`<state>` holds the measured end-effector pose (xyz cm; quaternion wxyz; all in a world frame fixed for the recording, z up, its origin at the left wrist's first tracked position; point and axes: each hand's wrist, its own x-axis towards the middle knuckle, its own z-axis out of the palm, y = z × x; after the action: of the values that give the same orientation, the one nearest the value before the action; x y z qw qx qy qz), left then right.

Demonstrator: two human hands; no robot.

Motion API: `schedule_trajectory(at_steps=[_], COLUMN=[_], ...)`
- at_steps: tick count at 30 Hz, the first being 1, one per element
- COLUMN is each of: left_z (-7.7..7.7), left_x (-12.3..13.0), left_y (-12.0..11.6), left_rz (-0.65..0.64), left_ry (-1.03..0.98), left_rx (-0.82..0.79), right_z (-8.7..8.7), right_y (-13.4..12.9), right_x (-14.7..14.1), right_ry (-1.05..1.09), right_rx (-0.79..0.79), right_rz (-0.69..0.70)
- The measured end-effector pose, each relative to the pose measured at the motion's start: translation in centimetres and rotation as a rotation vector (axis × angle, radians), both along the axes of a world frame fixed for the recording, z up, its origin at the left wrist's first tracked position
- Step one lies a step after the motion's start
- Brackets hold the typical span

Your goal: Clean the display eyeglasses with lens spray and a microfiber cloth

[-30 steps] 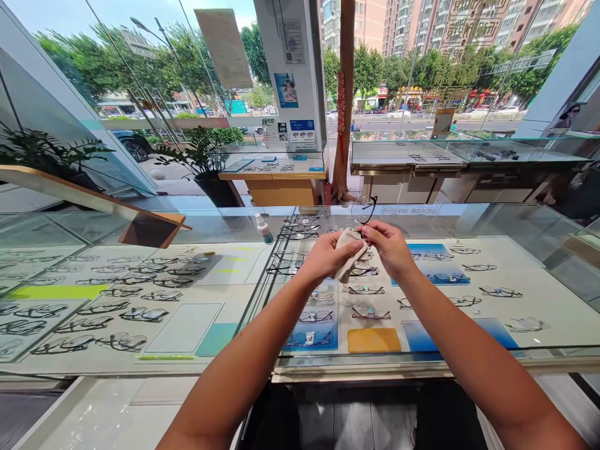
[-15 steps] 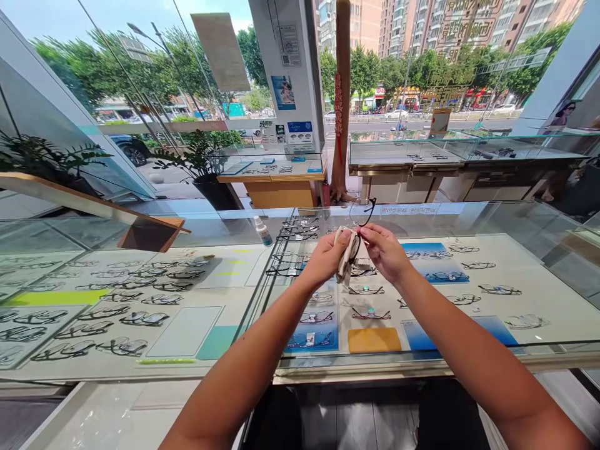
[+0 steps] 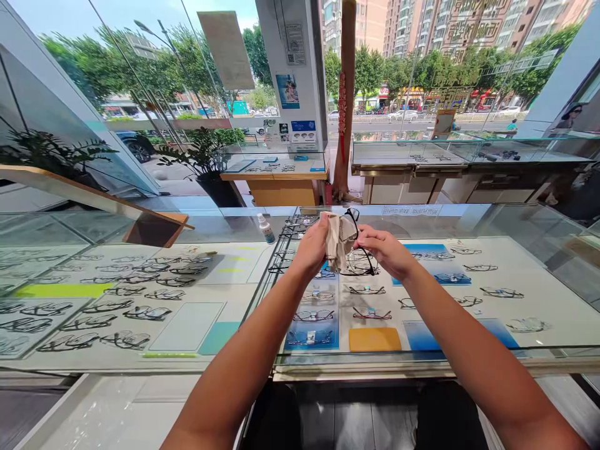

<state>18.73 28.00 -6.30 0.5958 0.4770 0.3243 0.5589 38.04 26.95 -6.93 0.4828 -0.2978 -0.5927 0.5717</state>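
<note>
A beige cloth (image 3: pixel 338 240) hangs from my left hand (image 3: pixel 313 245), whose fingers are closed on it. Dark-framed glasses (image 3: pixel 352 219) stick out past the cloth's right side, one temple reaching down below my fingers. My right hand (image 3: pixel 382 247) pinches the glasses at their right side. Both hands are above the glass counter (image 3: pixel 557 315), close together. The cloth hides part of the frame.
Rows of glasses (image 3: pixel 148 314) lie inside the display counters. A small spray bottle (image 3: pixel 265 229) stands left of my hands. An orange cloth (image 3: pixel 374 339) lies near the front edge. A wooden-edged board (image 3: pixel 154 229) juts in at left.
The glasses have turned and dropped, with a temple now pointing down. The cloth is more spread out and has shifted left with my left hand. The view has moved slightly.
</note>
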Motion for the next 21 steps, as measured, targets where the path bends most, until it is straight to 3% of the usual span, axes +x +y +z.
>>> schedule_trajectory(at_steps=[7,13,21], left_z=[-0.2,0.6,0.4], left_x=[-0.6,-1.0,-0.3], left_y=[0.1,-0.5,-1.6], left_rz=[-0.140,-0.197,0.008], left_ry=[0.030,0.103,0.185], left_rx=[0.085,0.104,0.216], right_z=[-0.3,-0.1,0.0], right_y=[0.1,-0.2,-1.0], right_x=[-0.4,-0.5,-1.1], right_ry=[0.033,0.131,0.100], right_rx=[-0.092,-0.148,-0.131], right_rz=[0.047,0.071,0.174])
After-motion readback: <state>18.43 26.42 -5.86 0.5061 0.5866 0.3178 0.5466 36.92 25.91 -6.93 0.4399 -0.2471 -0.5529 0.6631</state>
